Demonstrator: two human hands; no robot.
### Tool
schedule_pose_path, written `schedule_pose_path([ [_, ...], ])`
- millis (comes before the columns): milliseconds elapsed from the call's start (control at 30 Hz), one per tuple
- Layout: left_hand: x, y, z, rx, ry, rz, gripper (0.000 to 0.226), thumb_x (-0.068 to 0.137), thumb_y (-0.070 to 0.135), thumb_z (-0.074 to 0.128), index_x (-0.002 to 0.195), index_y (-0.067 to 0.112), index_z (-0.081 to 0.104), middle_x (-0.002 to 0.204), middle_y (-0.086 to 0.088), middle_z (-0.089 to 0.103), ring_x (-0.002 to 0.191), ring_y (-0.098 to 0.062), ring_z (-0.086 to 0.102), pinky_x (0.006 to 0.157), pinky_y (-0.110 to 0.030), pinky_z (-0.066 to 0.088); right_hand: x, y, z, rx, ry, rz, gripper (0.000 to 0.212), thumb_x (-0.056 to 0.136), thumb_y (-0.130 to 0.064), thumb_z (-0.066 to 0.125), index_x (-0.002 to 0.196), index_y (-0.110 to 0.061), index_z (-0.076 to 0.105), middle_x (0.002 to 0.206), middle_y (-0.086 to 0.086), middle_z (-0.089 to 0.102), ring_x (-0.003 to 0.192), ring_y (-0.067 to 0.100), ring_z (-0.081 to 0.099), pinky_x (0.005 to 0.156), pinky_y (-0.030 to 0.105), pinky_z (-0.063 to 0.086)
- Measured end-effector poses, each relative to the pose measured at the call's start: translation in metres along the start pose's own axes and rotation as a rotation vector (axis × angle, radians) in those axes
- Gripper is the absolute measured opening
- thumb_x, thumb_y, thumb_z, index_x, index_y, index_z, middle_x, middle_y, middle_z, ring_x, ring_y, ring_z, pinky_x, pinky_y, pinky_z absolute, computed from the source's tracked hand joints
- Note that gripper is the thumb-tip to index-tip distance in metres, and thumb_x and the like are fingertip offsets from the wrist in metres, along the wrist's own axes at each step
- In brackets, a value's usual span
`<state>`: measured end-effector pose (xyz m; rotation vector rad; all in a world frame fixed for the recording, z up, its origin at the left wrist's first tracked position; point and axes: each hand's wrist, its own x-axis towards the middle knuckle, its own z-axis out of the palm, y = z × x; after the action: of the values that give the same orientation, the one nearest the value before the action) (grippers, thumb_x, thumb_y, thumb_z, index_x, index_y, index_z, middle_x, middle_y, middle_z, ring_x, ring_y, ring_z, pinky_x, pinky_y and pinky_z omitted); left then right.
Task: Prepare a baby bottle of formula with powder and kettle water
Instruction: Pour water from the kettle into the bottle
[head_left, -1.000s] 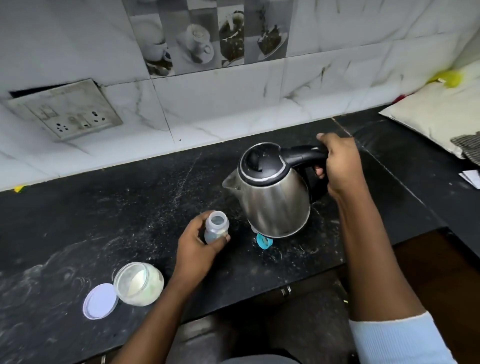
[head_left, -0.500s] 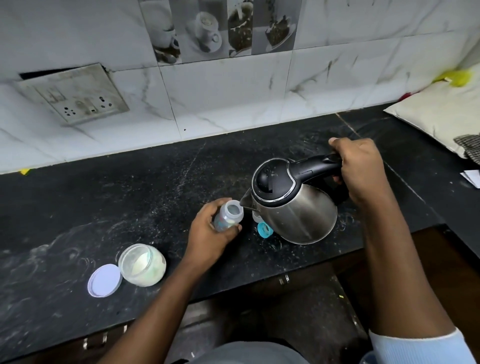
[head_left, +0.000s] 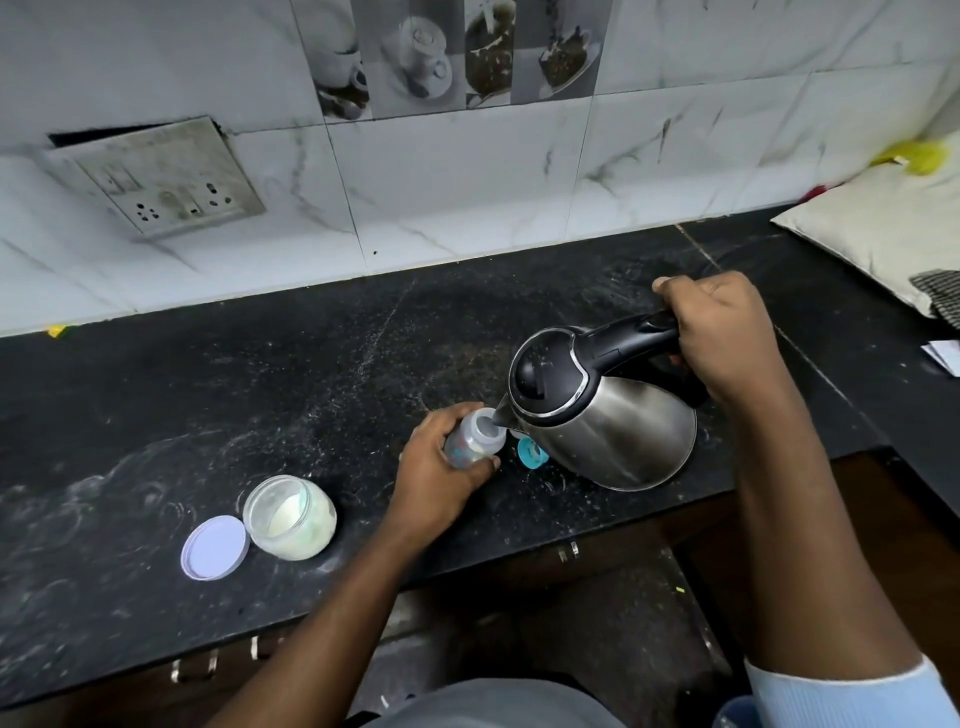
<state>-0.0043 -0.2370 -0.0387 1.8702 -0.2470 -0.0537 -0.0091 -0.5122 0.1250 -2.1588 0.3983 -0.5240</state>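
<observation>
Bottle (head_left: 475, 439) is just right of frame ctr, held in the L hand (head_left: 441, 483): fingers and thumb curl round its body, leaving the neck and mouth bare. It's tilted, long axis running lower left to upper right, open mouth facing up-right toward the kettle (head_left: 602, 415). Can't tell if its base touches the counter (head_left: 260, 389). Kettle is right of ctr, tipped over to the left w/ spout pointing down-left, its tip right at the bottle's rim. Its black lid is closed and the handle sticks out to the upper right. R hand (head_left: 722, 332) is a full fist wrapped round that handle. Whether water is running can't be told. A teal cap (head_left: 532, 454) lies on the counter between bottle and kettle body, partly hidden by the kettle. Lower left: open glass jar (head_left: 291, 517) w/ pale powder inside, its lilac lid (head_left: 214, 546) flat on the counter just beside it on the left. Upper left, a socket plate (head_left: 156, 176) on the marble-look tiles. At the far right edge, a pillow (head_left: 883, 228).
</observation>
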Motion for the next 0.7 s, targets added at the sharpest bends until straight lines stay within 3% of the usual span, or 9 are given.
schedule_pose_path([
  [100, -0.001, -0.004, 0.000, 0.012, 0.003, 0.006, 0.064, 0.073, 0.014, 0.092, 0.122, 0.046, 0.067, 0.126, 0.015, 0.068, 0.121, -0.010, 0.064, 0.105, -0.049, 0.054, -0.002, -0.006, -0.001, -0.045, -0.010, -0.033, 0.062, 0.090, -0.042, 0.056, 0.057, 0.007, 0.038, 0.056, 0.036, 0.041, 0.047, 0.030, 0.036, 0.054, 0.050, 0.043],
  [300, 0.000, -0.009, -0.002, 0.044, 0.003, 0.002, 0.065, 0.073, 0.014, 0.092, 0.124, 0.046, 0.066, 0.126, 0.018, 0.067, 0.122, -0.010, 0.063, 0.106, -0.050, 0.054, -0.004, -0.013, -0.003, -0.104, -0.028, -0.090, 0.059, 0.095, -0.031, 0.059, 0.054, 0.000, 0.030, 0.047, 0.007, 0.028, 0.044, 0.019, 0.027, 0.050, 0.041, 0.031],
  [433, 0.000, -0.011, -0.001, 0.033, -0.007, -0.019, 0.066, 0.073, 0.014, 0.092, 0.124, 0.047, 0.066, 0.127, 0.017, 0.067, 0.122, -0.010, 0.063, 0.106, -0.050, 0.054, -0.004, -0.015, -0.003, -0.131, -0.043, -0.091, 0.059, 0.096, -0.030, 0.060, 0.054, -0.002, 0.028, 0.043, -0.002, 0.023, 0.043, 0.016, 0.022, 0.050, 0.043, 0.026],
  [533, 0.001, -0.014, 0.001, 0.019, -0.017, -0.028, 0.065, 0.072, 0.018, 0.091, 0.124, 0.048, 0.065, 0.129, 0.015, 0.067, 0.124, -0.014, 0.064, 0.105, -0.053, 0.054, -0.004, -0.017, -0.003, -0.156, -0.049, -0.100, 0.059, 0.096, -0.029, 0.060, 0.051, -0.008, 0.028, 0.042, -0.001, 0.024, 0.043, 0.017, 0.024, 0.047, 0.036, 0.022],
  [700, 0.002, -0.016, 0.002, -0.002, -0.028, -0.034, 0.064, 0.070, 0.025, 0.089, 0.124, 0.048, 0.065, 0.129, 0.015, 0.068, 0.124, -0.015, 0.065, 0.106, -0.052, 0.054, -0.004, -0.021, -0.002, -0.163, -0.052, -0.113, 0.059, 0.096, -0.028, 0.060, 0.051, -0.008, 0.027, 0.047, 0.004, 0.025, 0.043, 0.017, 0.023, 0.051, 0.041, 0.029],
])
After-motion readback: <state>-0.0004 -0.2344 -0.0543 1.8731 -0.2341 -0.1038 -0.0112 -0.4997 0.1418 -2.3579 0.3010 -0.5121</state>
